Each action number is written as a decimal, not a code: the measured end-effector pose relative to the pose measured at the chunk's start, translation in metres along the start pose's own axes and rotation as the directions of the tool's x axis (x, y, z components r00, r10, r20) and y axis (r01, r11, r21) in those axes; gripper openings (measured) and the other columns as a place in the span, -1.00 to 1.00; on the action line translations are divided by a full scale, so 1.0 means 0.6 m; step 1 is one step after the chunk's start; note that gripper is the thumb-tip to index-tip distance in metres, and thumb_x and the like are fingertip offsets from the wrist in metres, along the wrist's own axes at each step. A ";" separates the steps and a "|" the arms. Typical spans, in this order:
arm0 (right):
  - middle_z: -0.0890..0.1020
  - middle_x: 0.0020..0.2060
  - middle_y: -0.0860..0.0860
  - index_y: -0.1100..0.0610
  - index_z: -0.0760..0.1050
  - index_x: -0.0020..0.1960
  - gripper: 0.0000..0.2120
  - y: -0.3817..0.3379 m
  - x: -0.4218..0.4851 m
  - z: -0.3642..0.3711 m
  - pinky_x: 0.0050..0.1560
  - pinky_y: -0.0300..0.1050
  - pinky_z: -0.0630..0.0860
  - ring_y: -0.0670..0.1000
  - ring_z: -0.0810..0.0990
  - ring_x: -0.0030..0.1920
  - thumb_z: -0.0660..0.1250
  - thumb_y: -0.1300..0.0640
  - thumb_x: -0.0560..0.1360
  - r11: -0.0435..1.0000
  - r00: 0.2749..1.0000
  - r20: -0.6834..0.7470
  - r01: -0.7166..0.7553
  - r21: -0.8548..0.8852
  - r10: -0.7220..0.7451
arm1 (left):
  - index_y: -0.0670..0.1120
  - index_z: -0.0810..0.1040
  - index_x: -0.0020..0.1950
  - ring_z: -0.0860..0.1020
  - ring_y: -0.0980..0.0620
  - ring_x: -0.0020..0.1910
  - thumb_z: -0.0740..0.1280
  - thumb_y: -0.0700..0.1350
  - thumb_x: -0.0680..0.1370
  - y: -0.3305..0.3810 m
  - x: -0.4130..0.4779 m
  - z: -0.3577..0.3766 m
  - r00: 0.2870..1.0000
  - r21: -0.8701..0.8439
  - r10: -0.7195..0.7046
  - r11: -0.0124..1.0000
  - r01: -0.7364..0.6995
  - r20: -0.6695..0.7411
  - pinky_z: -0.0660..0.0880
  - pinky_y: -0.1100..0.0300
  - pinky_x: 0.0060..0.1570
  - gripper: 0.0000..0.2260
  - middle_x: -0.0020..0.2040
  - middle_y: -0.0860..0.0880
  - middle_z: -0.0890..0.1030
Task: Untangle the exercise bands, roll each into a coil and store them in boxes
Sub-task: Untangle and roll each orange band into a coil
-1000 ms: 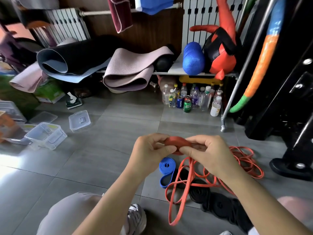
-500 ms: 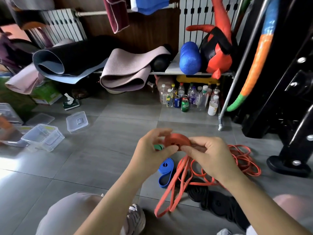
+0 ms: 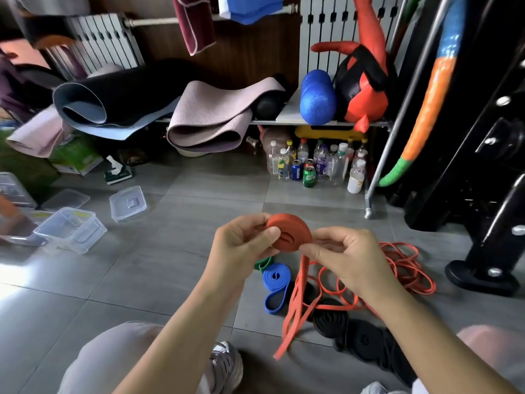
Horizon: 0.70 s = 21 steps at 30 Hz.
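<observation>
At centre, the left hand (image 3: 244, 243) hides most of a green band (image 3: 262, 263), and part of its fingers lies hidden behind the coil (image 3: 289, 231). The right forearm (image 3: 426, 331) covers part of the black bands (image 3: 366, 341) at lower right. Boxes (image 3: 14, 189) at the left edge are cut off and blurred. Most labels on the bottles (image 3: 321, 163) above centre are too small to read.

Both forearms extended forward, hands close together. Left hand (image 3: 244, 247) grips red band coil (image 3: 289, 231), thumb across its face. Right hand (image 3: 350, 258), curled, pinches the coil's right edge.
</observation>
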State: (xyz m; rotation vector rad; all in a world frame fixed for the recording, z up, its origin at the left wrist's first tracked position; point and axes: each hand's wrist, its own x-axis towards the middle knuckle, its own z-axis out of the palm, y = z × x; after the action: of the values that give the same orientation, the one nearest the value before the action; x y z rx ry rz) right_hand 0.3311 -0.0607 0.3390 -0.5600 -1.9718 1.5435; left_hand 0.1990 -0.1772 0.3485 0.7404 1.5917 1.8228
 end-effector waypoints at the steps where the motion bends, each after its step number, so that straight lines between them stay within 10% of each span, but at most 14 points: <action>1: 0.70 -0.31 -0.12 -0.11 0.62 -0.24 -0.78 -0.001 0.001 0.002 -0.23 -0.41 0.52 -0.14 0.67 -0.27 0.52 0.21 0.28 0.999 1.000 -0.014 -0.001 0.049 0.001 | -0.18 0.61 -0.01 0.64 -0.06 -0.15 0.39 -0.18 0.39 -0.004 -0.002 0.002 0.999 -0.079 -0.031 0.996 0.033 0.027 0.60 0.11 -0.08 -0.80 -0.12 -0.18 0.67; 7: 0.71 -0.27 -0.08 -0.04 0.62 -0.18 -0.83 0.004 0.004 0.004 -0.24 -0.38 0.53 -0.10 0.69 -0.24 0.48 0.18 0.27 0.981 1.000 -0.026 0.009 0.195 -0.004 | -0.17 0.58 0.05 0.65 -0.07 -0.05 0.36 -0.19 0.44 -0.014 -0.006 0.004 0.980 -0.231 -0.127 0.960 0.160 0.151 0.60 0.13 -0.01 -0.80 -0.04 -0.16 0.67; 11: 0.70 -0.29 -0.15 -0.12 0.60 -0.20 -0.71 0.006 0.004 0.000 -0.23 -0.40 0.52 -0.16 0.66 -0.28 0.48 0.29 0.36 0.998 0.999 0.001 0.034 -0.056 -0.034 | 0.20 0.52 0.04 0.57 0.12 0.03 0.45 -0.26 0.43 -0.013 0.001 -0.001 0.984 0.509 0.136 0.843 -0.175 0.112 0.53 0.24 0.00 -0.62 0.02 0.13 0.61; 14: 0.69 -0.29 -0.18 -0.16 0.59 -0.20 -0.70 0.006 -0.001 0.005 -0.19 -0.39 0.52 -0.18 0.65 -0.28 0.48 0.27 0.36 0.989 0.998 0.053 0.034 -0.147 -0.026 | 0.27 0.53 0.00 0.55 0.26 -0.06 0.48 -0.19 0.41 -0.014 -0.004 -0.001 0.975 0.634 0.140 0.742 -0.219 0.173 0.48 0.35 -0.05 -0.63 -0.06 0.28 0.59; 21: 0.70 -0.24 -0.16 -0.23 0.62 -0.25 -0.72 -0.008 0.002 -0.004 -0.18 -0.39 0.53 -0.13 0.67 -0.20 0.52 0.17 0.31 0.999 0.999 0.008 0.033 0.000 -0.033 | -0.12 0.61 -0.05 0.65 -0.13 -0.11 0.42 -0.36 0.40 -0.003 -0.001 0.009 0.998 0.132 0.052 0.990 -0.049 -0.024 0.59 -0.04 0.01 -0.80 -0.12 -0.19 0.68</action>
State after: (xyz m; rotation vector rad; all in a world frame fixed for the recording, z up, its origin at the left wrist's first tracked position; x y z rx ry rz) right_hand 0.3321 -0.0592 0.3441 -0.5196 -1.9776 1.5272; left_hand 0.2037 -0.1739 0.3473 0.8249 1.7384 1.7834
